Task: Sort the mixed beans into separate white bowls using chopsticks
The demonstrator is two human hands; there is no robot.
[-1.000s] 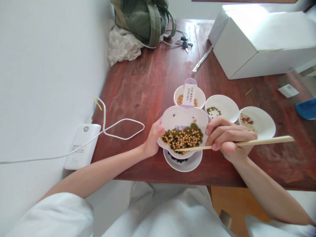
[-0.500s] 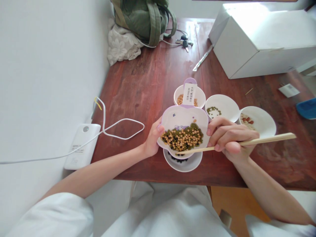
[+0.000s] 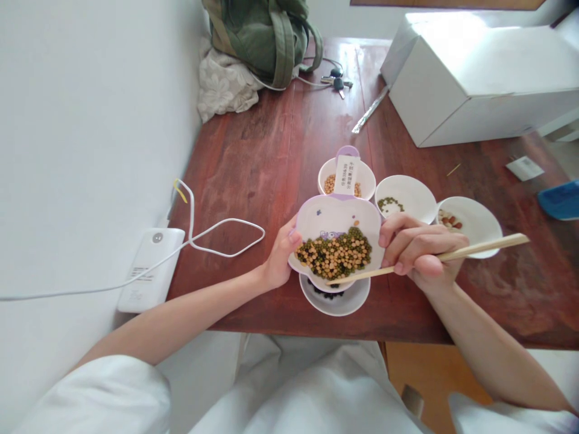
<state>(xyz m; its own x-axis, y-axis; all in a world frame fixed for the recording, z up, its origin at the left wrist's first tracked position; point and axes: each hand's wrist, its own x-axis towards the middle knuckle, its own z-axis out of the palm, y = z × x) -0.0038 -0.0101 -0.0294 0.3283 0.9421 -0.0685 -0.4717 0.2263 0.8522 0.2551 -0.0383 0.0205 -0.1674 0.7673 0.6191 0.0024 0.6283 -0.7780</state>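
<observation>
My left hand (image 3: pixel 281 256) grips the left side of a white bowl with a purple rim and handle (image 3: pixel 312 216), tilted towards me. Mixed beans (image 3: pixel 337 253), green, black and tan, are gathered at its lower side. A pair of chopsticks (image 3: pixel 484 246) is in my right hand (image 3: pixel 425 250), the fingertips close against the bowl's right edge. The tips reach the bowl's near lip. Under that lip stands a white bowl (image 3: pixel 355 304) with black beans, partly hidden. Behind are a bowl of tan beans (image 3: pixel 368 172), a bowl with green beans (image 3: pixel 416 193) and a bowl with nuts (image 3: pixel 482 226).
A white power bank (image 3: pixel 151 271) with a cable lies by the left wall. At the back are a green bag (image 3: pixel 253 39), keys (image 3: pixel 338 83) and a large white box (image 3: pixel 434 90). A blue object (image 3: pixel 561 200) and a white adapter (image 3: pixel 525 167) lie at the right.
The rear end of the chopsticks has swung slightly up and to the left as my right hand turned a little. The held bowl stays nearly in place, and the view has shifted slightly.
</observation>
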